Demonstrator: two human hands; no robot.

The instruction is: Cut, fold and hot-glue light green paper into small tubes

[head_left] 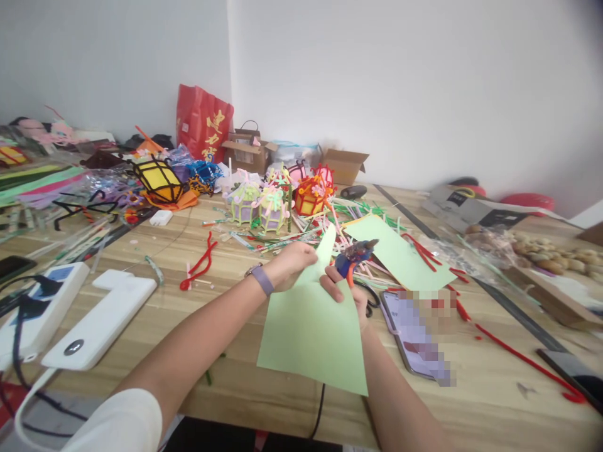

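The left hand (pixel 299 258) was closed, its fingers pinching a pale green sheet (pixel 313 336) near its far edge, where a narrow strip stood up from the rest. A purple band (pixel 262 280) circled that wrist. The right hand (pixel 335 285) was curled around a blue tool with orange on its handle (pixel 354 256), its dark tip pointing to the far right; a digit lay across the face of the sheet. Whether the tool's own blades were apart could not be told. The sheet was held up over the near middle of the tabletop (pixel 221 383), its broad part hanging toward the near side.

A second green sheet (pixel 393 248) lay flat to the far right of the hands, with short red fuzzy stems (pixel 421 251) across its right part. Nearer, to the right of the right hand, lay a phone (pixel 412 339), partly blurred out, and a long red stem (pixel 522 358) ran from beside it toward the near right.

Beyond the hands stood green-framed lanterns (pixel 272 210) and an orange lantern with yellow panels (pixel 311 196), loose strips scattered around them. To the left were a looped red stem (pixel 202 267), a white power bank (pixel 101 317) and a power strip (pixel 59 301). A red bag (pixel 202 122) stood at the far left, near the wall, beside a cardboard box (pixel 249 154).
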